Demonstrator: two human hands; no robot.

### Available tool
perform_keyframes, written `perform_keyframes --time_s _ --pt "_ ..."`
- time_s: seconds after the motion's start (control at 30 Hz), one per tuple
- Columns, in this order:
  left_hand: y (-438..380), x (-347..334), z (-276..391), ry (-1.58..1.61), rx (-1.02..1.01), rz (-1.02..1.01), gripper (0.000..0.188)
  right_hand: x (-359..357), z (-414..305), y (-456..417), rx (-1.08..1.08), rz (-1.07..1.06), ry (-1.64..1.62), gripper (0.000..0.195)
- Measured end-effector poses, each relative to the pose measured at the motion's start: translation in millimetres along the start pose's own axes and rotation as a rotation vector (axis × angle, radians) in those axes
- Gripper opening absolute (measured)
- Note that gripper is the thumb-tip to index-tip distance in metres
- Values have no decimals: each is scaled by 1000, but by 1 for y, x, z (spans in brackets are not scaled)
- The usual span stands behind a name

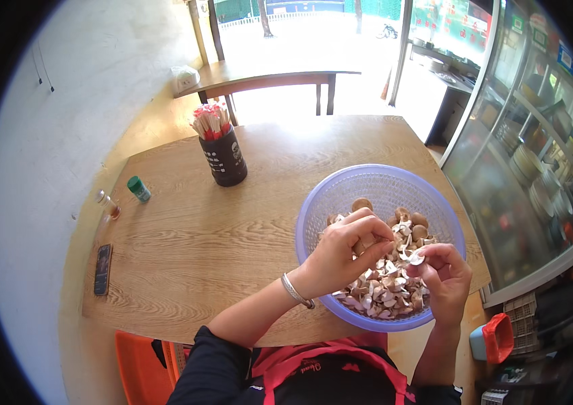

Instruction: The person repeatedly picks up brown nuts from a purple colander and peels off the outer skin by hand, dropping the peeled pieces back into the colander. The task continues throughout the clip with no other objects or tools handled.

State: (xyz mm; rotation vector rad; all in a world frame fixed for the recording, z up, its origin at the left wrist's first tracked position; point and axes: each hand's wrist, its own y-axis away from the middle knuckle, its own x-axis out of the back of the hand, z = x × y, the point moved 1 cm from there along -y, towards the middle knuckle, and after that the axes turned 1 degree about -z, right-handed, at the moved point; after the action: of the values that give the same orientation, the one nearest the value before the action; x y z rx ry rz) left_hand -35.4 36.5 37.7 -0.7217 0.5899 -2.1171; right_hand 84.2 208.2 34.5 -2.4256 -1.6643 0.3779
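Note:
A purple plastic mesh basket [311,202] stands near the right edge of the wooden table. Whole brown-capped mushrooms [419,231] lie towards its far side, and torn mushroom pieces [385,298] with pale flesh fill the near side. My right hand [446,278] pinches a whitish mushroom piece [416,257] between thumb and fingertips above the basket's right half. Over the middle of the basket is my left hand [349,250], its thumb and fingertips brought together. Whether anything small sits between them is hidden. A woven bracelet [296,291] circles my left wrist.
On the wooden table [175,253] stand a black holder [225,159] of wrapped chopsticks, a green-capped shaker [139,190] and a glass bottle [109,205]; a phone [103,269] lies at the left edge. A glass partition [529,177] rises at right. Below it is a lined bin [491,339].

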Motion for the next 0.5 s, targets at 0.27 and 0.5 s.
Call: perform_keyframes --time_s 0.27,0.5 --pt "14 -23 6 -178 -227 -68 20 -12 10 1 -52 -108 -38 23" --pt "1 2 -1 -32 -49 -38 23 5 0 -7 -46 -90 139 23"
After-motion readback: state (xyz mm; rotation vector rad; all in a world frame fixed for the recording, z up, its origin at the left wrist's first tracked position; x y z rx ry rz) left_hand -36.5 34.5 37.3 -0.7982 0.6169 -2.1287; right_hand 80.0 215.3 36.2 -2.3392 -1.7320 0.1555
